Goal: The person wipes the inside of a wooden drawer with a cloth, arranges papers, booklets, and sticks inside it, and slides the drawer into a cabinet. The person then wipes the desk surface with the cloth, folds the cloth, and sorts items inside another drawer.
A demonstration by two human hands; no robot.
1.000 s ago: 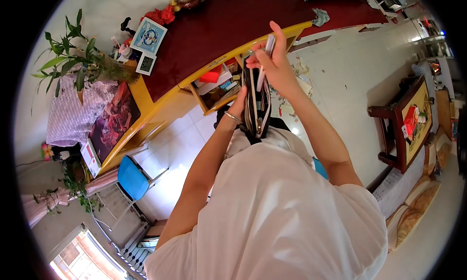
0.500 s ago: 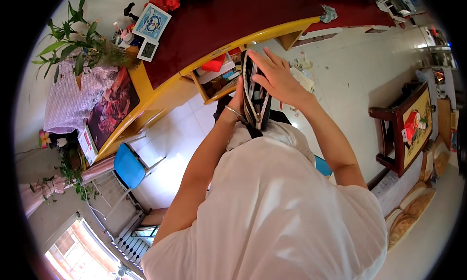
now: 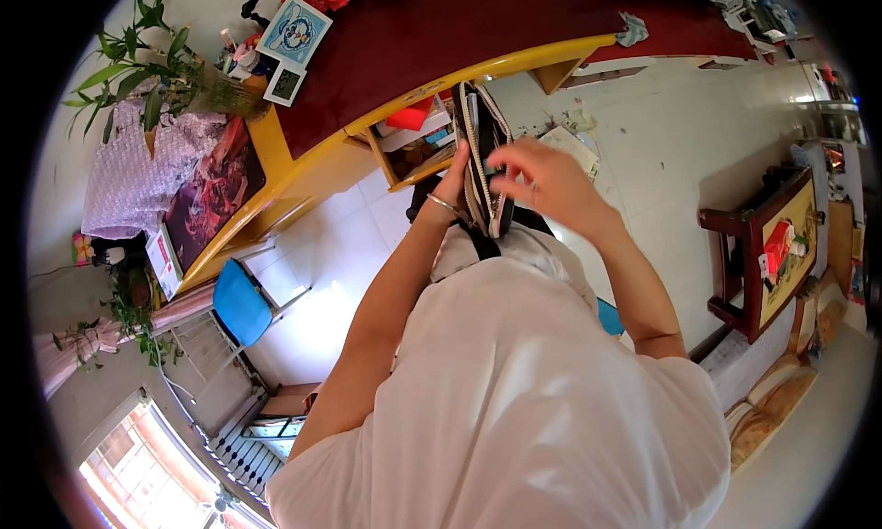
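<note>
A black zip purse stands upright in front of my waist, its pale zipper undone and its mouth gaping. My left hand, with a bangle at the wrist, is closed around the purse's left side. Over the right edge of the opening hovers my right hand, slightly blurred, its bent fingers apart and nothing visible in them. Whether the fingertips touch the purse I cannot tell. The inside of the purse is dark, and its contents are hard to make out.
Beyond the purse, an open drawer holding a red item and small things juts from a dark red desk with a yellow edge. A blue chair stands at left. To the right is a wooden table with a red packet.
My right hand has drawn back from the purse's opening, down and to the right, and its fingers have bent. My left hand still holds the purse, which now gapes wider.
</note>
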